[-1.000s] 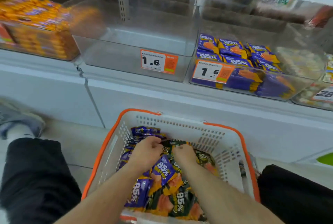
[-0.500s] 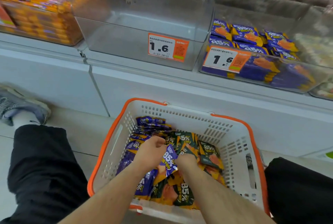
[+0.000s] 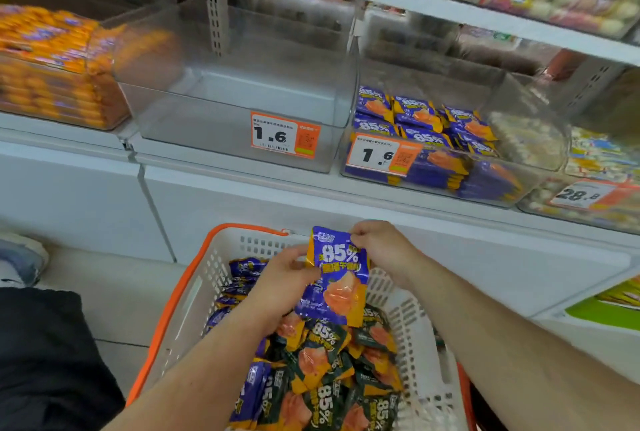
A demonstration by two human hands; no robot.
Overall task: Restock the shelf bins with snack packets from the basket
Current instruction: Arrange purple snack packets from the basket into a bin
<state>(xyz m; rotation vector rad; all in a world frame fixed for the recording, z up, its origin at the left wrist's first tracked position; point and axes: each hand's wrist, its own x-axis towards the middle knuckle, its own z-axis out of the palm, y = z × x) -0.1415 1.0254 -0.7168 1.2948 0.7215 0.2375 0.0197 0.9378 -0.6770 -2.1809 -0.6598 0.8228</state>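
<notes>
Shop aisle, white shelf unit [image 3: 242, 195] w/ pale tiled floor below. Four clear bins on the low shelf: orange packs, empty bin [image 3: 235, 91], purple-pack bin [image 3: 433, 139], one w/ pale sweets. Two 1.6 price tags. Basket [image 3: 194, 292], white w/ orange rim, holds many purple and dark green packets. Left hand [image 3: 280, 281] and right hand [image 3: 381, 247] both pinch one purple 85% packet [image 3: 337, 278] above the basket.

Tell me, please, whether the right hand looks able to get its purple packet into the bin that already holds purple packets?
Probably yes. The right hand pinches the purple packet above the basket, and the half-filled bin sits open-topped up and to the right, with nothing between.
</notes>
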